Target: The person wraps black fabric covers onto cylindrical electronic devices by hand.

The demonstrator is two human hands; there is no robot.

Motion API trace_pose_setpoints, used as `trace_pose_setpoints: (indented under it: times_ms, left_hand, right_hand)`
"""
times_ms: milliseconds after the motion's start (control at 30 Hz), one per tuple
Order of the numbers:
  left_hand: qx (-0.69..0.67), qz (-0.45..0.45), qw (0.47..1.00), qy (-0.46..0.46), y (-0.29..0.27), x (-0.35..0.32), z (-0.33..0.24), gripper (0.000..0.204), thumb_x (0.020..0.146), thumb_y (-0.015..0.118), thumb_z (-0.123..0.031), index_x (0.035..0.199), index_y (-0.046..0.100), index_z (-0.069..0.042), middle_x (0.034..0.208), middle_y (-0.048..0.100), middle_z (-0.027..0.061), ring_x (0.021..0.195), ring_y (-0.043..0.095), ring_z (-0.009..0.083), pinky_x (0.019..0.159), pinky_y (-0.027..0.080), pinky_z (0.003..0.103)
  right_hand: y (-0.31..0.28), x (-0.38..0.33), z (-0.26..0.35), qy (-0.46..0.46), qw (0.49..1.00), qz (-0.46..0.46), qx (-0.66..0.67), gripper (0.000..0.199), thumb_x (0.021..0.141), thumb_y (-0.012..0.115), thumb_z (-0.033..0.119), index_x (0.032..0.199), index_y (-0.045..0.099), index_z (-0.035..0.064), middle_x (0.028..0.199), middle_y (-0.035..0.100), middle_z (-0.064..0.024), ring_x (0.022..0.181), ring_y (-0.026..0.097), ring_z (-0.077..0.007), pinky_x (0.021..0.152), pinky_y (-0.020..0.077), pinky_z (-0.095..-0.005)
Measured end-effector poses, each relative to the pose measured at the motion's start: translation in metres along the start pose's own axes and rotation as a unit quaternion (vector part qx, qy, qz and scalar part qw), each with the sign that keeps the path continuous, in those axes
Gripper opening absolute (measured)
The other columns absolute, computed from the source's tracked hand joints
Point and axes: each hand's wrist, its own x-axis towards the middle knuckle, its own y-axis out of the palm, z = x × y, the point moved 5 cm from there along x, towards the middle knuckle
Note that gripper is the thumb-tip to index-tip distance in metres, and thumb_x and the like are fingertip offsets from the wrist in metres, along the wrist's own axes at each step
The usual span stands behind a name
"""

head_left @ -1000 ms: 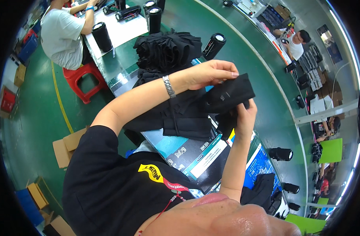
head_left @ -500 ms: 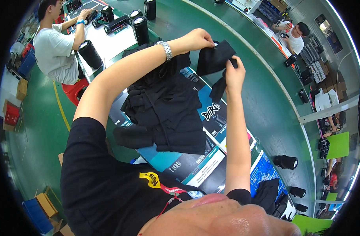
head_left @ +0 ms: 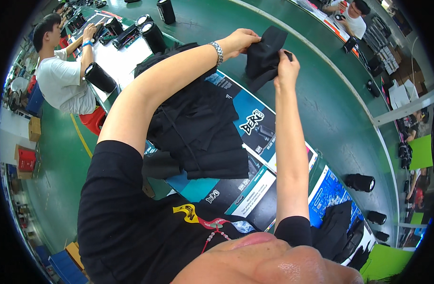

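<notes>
A piece of black cloth (head_left: 264, 56) is stretched between my two hands, raised over the far side of the workbench. My left hand (head_left: 241, 41), with a metal watch on its wrist, pinches the cloth's left edge. On the other side my right hand (head_left: 288, 70) grips it between thumb and fingers. The lower part of the cloth hangs down in folds. Nearer to me lies a heap of similar black cloth pieces (head_left: 198, 132), partly behind my left forearm. Beneath the heap are flat printed sheets (head_left: 259, 120) in black, teal and white.
Several black cylindrical speakers (head_left: 153, 37) stand on the bench at the upper left, where a person in a white shirt (head_left: 63, 83) works. More cylinders (head_left: 360, 182) and a black bundle (head_left: 333, 227) lie at the right. Across the green surface another person (head_left: 352, 19) sits.
The cloth has been turned and drawn up, its hanging strip now gathered closer to the rest. Both hands stay on it, and my left hand has shifted slightly right. The whole view has tilted a little.
</notes>
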Motion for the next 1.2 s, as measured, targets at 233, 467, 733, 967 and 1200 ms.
trace_pose_setpoints:
  times_ms: [233,467,733,967,1200]
  left_hand:
    - [-0.172,0.078,0.981,-0.046,0.108,-0.034,0.035,0.019,0.092,0.059,-0.016,0.102,0.057,-0.001,0.094,0.061,0.0078,0.083,0.062,0.0184,0.068,0.052,0.031]
    - [-0.104,0.031,0.988,-0.112,0.152,-0.032,0.033,0.015,0.092,0.058,-0.013,0.090,0.060,0.002,0.080,0.061,0.0095,0.078,0.063,0.0196,0.066,0.055,0.035]
    - [-0.013,0.011,0.979,-0.203,0.126,-0.038,0.077,0.015,0.093,0.051,-0.015,0.087,0.060,-0.003,0.083,0.062,0.0065,0.070,0.061,0.0163,0.066,0.054,0.031]
    - [-0.071,0.099,0.973,-0.194,0.152,-0.013,0.058,0.033,0.090,0.060,-0.040,0.095,0.060,-0.007,0.087,0.063,0.0045,0.085,0.061,0.0164,0.085,0.047,0.034]
    - [-0.143,0.137,0.970,-0.139,0.176,-0.012,0.069,0.024,0.094,0.056,-0.025,0.102,0.063,-0.003,0.096,0.066,0.0053,0.087,0.063,0.0131,0.081,0.049,0.027]
  right_hand:
    - [-0.109,-0.018,0.048,0.064,0.995,0.041,-0.060,0.013,0.087,0.062,0.009,0.092,0.066,-0.0020,0.085,0.066,-0.0069,0.075,0.061,-0.0152,0.068,0.0475,-0.0265]
    - [-0.152,-0.019,0.053,0.139,0.988,-0.029,-0.066,0.015,0.088,0.056,0.010,0.093,0.066,-0.0007,0.083,0.066,-0.0068,0.072,0.061,-0.0153,0.064,0.0481,-0.0279]
    - [-0.161,-0.019,0.003,0.159,0.953,-0.034,-0.254,0.020,0.079,0.059,0.013,0.088,0.069,-0.0013,0.078,0.066,-0.0089,0.068,0.060,-0.0200,0.062,0.0456,-0.0330]
    - [-0.160,-0.027,0.031,0.124,0.907,-0.016,-0.402,0.024,0.077,0.059,0.018,0.087,0.070,-0.0003,0.079,0.069,-0.0166,0.075,0.066,-0.0257,0.067,0.0482,-0.0346]
    - [-0.167,-0.036,0.038,0.166,0.884,-0.028,-0.436,0.026,0.080,0.061,0.024,0.086,0.070,-0.0003,0.082,0.068,-0.0198,0.081,0.067,-0.0321,0.073,0.0486,-0.0383]
